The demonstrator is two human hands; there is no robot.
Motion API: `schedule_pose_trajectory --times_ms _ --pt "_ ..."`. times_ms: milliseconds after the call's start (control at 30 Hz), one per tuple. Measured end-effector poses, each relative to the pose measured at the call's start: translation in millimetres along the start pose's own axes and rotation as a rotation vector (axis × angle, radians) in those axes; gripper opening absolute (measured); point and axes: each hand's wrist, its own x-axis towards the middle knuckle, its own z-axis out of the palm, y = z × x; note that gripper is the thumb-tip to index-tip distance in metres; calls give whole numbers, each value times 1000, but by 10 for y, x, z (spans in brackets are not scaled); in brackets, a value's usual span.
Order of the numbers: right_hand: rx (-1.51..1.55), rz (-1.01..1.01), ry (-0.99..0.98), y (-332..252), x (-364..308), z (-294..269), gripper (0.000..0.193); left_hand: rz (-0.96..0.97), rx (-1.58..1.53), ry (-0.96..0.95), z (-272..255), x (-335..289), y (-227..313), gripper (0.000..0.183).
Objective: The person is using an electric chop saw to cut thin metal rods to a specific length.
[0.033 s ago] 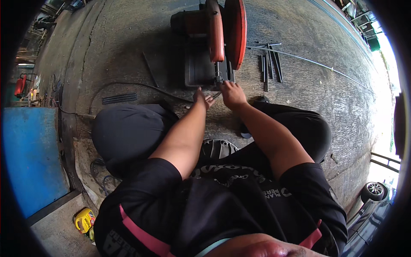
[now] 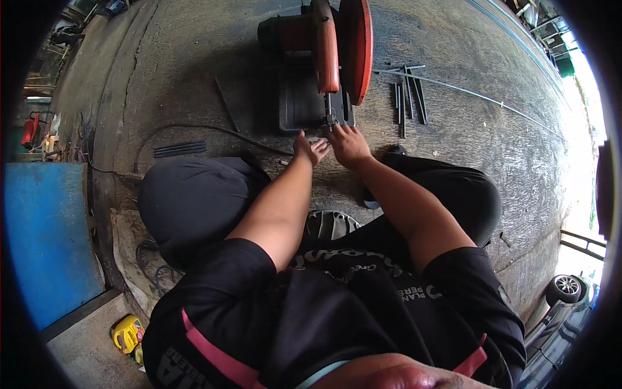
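Note:
In front of me stands a chop saw with a red handle [image 2: 328,65], a red blade guard [image 2: 357,55] and a dark base [image 2: 295,107]. A small metal fitting [image 2: 330,118] shows at the base's near end, below the handle. My right hand [image 2: 350,145] is right against this fitting, its fingers curled in; what they grip is hidden. Close beside it on the left, my left hand [image 2: 312,150] has its thumb up and fingers stretched toward the right hand. Nothing can be made out in its palm.
Several dark metal pieces [image 2: 409,97] lie right of the saw, beside a long thin rod [image 2: 466,86]. More short bars [image 2: 180,149] and a single bar [image 2: 227,104] lie left. A black cable [image 2: 214,129] crosses the floor. A blue panel [image 2: 48,233] stands far left.
My right hand has shifted slightly left, and its fingers now come nearly against my left fingertips. My left hand has barely moved; the saw stays put.

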Motion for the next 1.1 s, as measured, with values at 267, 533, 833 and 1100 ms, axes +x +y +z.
schedule_pose_trajectory --times_ms 267,533,833,1100 --pt "-296 349 -687 138 -304 21 43 367 -212 406 -273 183 205 44" --pt "-6 349 -231 69 -132 170 29 274 -81 -127 -22 60 20 38" --pt "86 555 -360 98 -49 395 34 183 130 30 -151 177 89 30" --pt "212 736 -336 48 350 663 48 340 1619 155 488 -376 286 45"
